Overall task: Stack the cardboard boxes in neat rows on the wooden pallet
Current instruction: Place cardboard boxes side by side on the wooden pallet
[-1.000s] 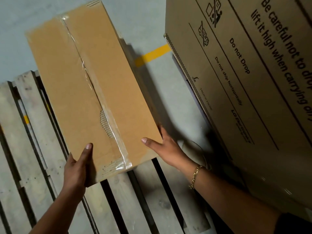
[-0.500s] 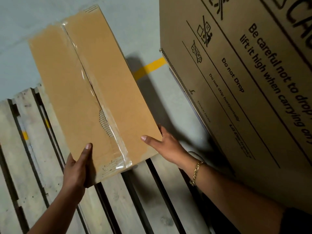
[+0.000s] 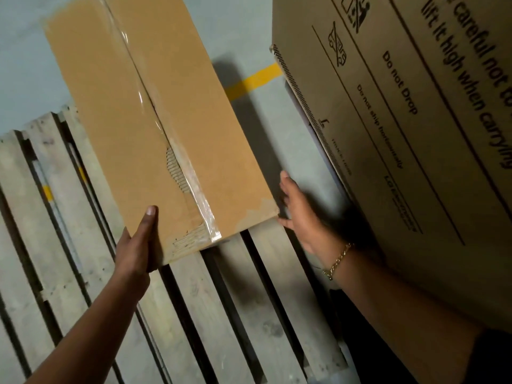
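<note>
A long brown cardboard box point(image 3: 116, 115), taped along its top seam, sits tilted over the far right part of the wooden pallet point(image 3: 221, 314). My left hand point(image 3: 135, 245) grips its near left corner, thumb on top and fingers out of sight under the near end. My right hand point(image 3: 302, 217) lies against the box's near right side with straight fingers, and the thumb points toward the bottom corner. A gold chain is on that wrist. The box's underside is hidden, so I cannot tell whether it rests on the slats.
A large printed cardboard carton point(image 3: 401, 162) reading "Do not Drop" stands close on the right, just beyond my right arm. Grey floor with a yellow line point(image 3: 255, 79) lies past the pallet. Bare slats with dark gaps stretch to the left and toward me.
The box has shifted a little to the right and forward. My right thumb has come off the box top, and that hand now lies along the box's side. The left grip is unchanged.
</note>
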A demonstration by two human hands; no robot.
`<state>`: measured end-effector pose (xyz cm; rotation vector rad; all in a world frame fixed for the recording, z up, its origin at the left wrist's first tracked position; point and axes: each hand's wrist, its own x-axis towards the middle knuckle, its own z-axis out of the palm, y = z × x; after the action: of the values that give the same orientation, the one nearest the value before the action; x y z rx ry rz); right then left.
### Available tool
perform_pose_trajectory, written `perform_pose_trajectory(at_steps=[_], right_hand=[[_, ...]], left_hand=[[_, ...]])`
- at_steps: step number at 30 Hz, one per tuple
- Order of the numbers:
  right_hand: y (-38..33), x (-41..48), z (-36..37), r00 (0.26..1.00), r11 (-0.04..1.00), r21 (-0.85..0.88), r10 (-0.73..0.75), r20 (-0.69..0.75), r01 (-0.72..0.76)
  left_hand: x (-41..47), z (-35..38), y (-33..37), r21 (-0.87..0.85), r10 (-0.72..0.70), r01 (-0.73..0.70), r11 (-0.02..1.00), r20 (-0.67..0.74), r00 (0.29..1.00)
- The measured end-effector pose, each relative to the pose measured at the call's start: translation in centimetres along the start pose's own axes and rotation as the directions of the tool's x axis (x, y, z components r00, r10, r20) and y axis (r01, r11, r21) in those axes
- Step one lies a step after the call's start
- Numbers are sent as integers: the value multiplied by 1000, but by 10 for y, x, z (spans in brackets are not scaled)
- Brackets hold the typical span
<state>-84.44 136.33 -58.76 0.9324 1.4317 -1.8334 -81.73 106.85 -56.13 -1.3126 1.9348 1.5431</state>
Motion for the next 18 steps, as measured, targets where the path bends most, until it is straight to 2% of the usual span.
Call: perform_pose_trajectory(at_steps=[1, 3, 4, 7, 9, 12, 18], right_hand=[[4, -5, -5, 999, 998, 57, 14, -31, -13], [16, -15, -12, 998, 998, 63, 21, -56, -17], [23, -20, -12, 999, 1000, 11, 9, -48, -9], [39, -27, -1, 998, 954, -295, -52, 25, 57], [42, -26, 6, 993, 913, -391, -110, 35, 115], [44, -26, 11, 986, 884, -438, -167, 26, 161], [48, -31, 11, 989, 873, -466, -139, 46, 144]], left_hand=[[2, -2, -1, -1, -7, 7, 1000, 13, 1000], [5, -3, -4, 11, -40, 40, 999, 42, 998], [7, -5, -5, 13, -51, 51, 999, 64, 997], [13, -9, -10, 17, -80, 78, 997, 117, 990], [15, -10, -11, 25, -89, 86, 996, 133, 987], [16, -13, -12, 26, -100, 97, 995, 113, 989], [12, -21, -16, 28, -120, 117, 993, 99, 988]])
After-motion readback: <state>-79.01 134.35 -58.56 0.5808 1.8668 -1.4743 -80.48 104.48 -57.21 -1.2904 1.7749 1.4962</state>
